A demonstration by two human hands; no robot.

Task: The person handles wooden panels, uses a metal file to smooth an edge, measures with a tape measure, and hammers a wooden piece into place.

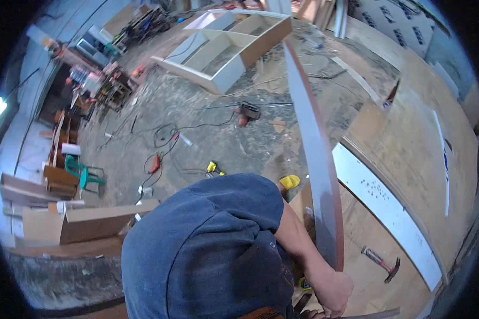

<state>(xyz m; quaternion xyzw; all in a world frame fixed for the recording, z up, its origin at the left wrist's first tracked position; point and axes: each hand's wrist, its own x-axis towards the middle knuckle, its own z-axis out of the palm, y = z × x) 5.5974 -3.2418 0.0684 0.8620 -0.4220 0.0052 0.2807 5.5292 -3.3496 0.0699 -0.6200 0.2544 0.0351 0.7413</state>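
Observation:
My left arm, in a dark blue sleeve, reaches down to the lower right. At its end my left hand point(335, 293) is closed, its knuckles beside the near end of a long panel point(316, 159) standing on edge. What the fingers hold is hidden. A thin dark strip point(375, 313) runs rightward from below the hand, at the lower edge. To the right of the hand, a claw hammer point(382, 263) with a red and grey handle lies on a wooden sheet point(359, 234). My right hand does not show.
A white strip with holes point(388, 196) and a large wooden sheet point(410, 133) lie at right. Beyond are an open shelf frame point(226, 69), a power tool point(247, 111) and loose cords point(167, 135) on the floor. At left stand a green chair point(82, 173) and long boards point(98, 220).

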